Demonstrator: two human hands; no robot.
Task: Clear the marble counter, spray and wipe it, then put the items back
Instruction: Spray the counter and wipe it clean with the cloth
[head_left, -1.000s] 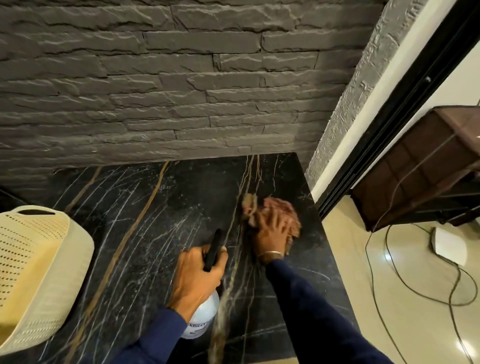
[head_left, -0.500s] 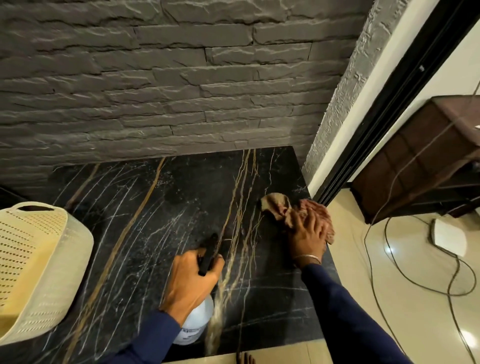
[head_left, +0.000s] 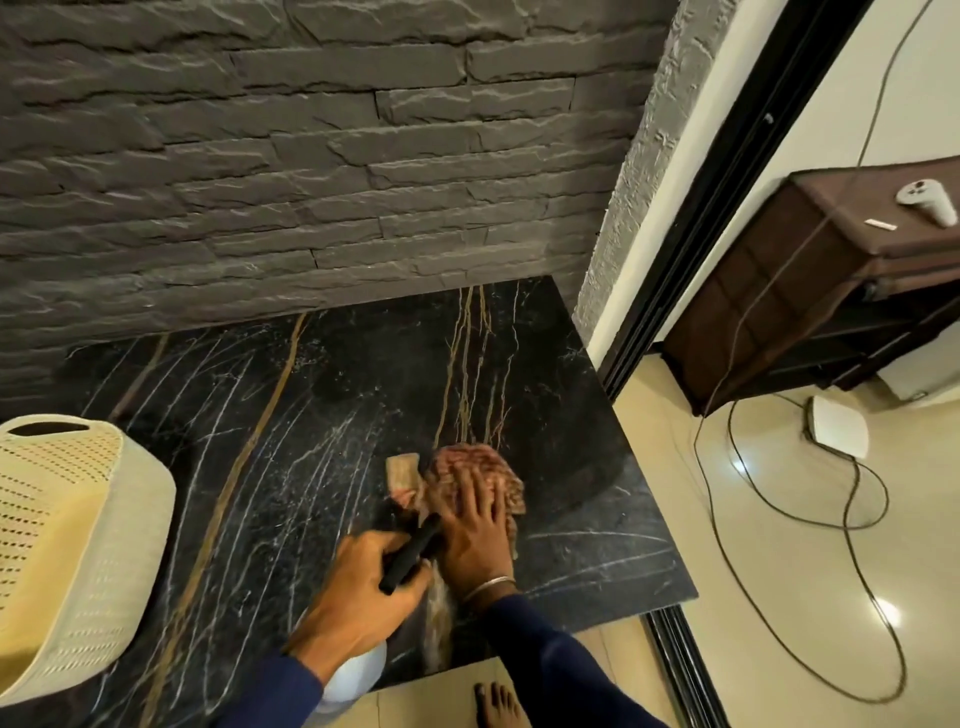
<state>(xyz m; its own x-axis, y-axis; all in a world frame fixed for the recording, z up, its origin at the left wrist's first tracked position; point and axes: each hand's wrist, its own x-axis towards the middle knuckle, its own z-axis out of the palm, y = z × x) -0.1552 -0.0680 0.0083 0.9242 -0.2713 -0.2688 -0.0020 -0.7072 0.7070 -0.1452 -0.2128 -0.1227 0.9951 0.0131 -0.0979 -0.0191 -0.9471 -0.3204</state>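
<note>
1. Step in hand: the wipe. The right half of the marble counter (head_left: 337, 415) shows bare stone, and a perforated basket (head_left: 67, 545) stands at its left end.
2. Right hand (head_left: 475, 525): laid flat on the cloth (head_left: 483, 462), fingers straight and slightly spread, pressing it onto the stone. The cloth lies on the right half of the counter, just below the gold veins and toward the front edge.
3. Left hand (head_left: 363, 587): fingers curled round the neck of the spray bottle (head_left: 410, 553), with the black nozzle aimed at the cloth and nearly touching the right hand. The white body hangs at the counter's front edge (whether it rests on the stone cannot be told).
4. Next move, as judged: carry the flat-handed stroke on across the unwiped left part, keeping the pressure even. The basket probably has to be shifted to reach the stone beneath it.
5. Change from half a second ago: the cloth and right hand were by the counter's right edge, well apart from the bottle. They have since swept left and now sit just beside the nozzle. The left hand's grip is unchanged.
</note>
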